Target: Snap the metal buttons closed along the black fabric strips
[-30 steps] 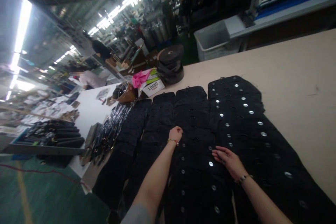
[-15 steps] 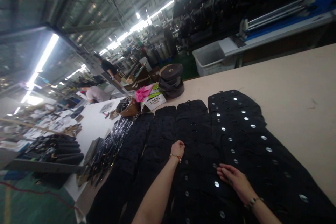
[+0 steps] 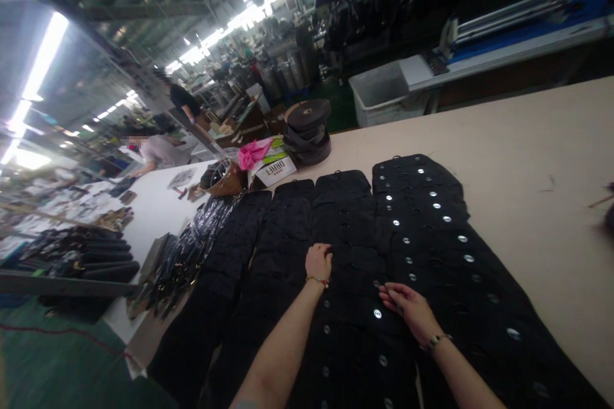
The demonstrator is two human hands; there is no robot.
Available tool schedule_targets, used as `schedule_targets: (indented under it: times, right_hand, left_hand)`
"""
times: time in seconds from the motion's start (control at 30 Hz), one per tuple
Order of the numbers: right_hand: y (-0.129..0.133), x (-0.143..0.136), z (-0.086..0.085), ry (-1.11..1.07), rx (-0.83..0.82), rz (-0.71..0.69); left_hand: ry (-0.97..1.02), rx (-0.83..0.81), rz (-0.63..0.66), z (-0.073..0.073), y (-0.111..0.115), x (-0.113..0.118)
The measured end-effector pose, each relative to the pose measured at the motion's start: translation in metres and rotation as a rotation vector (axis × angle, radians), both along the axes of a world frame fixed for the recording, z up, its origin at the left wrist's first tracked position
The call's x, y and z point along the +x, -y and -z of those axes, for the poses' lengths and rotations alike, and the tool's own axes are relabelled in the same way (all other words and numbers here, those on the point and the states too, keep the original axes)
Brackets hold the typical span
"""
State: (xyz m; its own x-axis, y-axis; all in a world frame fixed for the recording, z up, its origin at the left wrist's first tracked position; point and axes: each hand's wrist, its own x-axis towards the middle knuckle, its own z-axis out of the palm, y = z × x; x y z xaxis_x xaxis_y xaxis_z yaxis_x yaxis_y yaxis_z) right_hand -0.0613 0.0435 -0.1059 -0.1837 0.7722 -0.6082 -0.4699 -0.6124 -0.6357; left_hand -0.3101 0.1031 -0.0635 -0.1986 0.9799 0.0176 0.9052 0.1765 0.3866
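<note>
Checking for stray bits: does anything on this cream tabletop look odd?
Yes: thin dark threads or marks on the smooth cream tabletop, right of the overlapping black fabric pieces. They look odd lying apart from those neat rows. A blurred dark object at the right edge is too cropped to identify.

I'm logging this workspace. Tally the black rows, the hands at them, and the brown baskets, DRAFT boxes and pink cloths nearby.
Black rows: 4
Hands, left hand and right hand: 2
Brown basket: 1
DRAFT box: 1
Pink cloth: 1
Total: 9
</note>
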Motion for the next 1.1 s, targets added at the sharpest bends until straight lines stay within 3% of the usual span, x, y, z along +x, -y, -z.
schedule_targets:
  times: [0.07, 0.23, 0.3, 0.5, 0.67, 0.83, 0.97, 1.1]
  right_hand:
    - [0.0, 0.0, 0.001, 0.007, -0.001, -0.011]
    - [0.0, 0.0, 0.001, -0.013, 0.024, 0.001]
    - [0.002, -0.001, -0.001, -0.016, 0.043, 0.031]
    - [0.006, -0.005, 0.0, -0.066, 0.047, 0.084]
    - [0.006, -0.005, 0.002, -0.074, 0.021, 0.089]
    - [0.008, -0.003, 0.0, -0.135, 0.032, 0.055]
    - [0.009, -0.002, 0.001, -0.137, 0.051, 0.054]
    - [0.01, -0.004, 0.004, -0.113, 0.045, 0.059]
  left_hand:
    - [0.014, 0.056, 0.119, -0.004, 0.009, 0.019]
    - [0.153, -0.026, 0.684, 0.0, 0.034, 0.082]
    - [0.163, -0.078, 0.734, 0.001, 0.041, 0.098]
    - [0.165, -0.112, 0.529, 0.0, 0.049, 0.107]
    - [0.18, -0.138, 0.455, 0.003, 0.046, 0.107]
    - [0.269, -0.152, 0.1, 0.006, 0.017, 0.084]
    - [0.269, -0.246, 0.105, 0.008, -0.007, 0.072]
    - [0.225, -0.285, 0.136, 0.011, -0.017, 0.074]
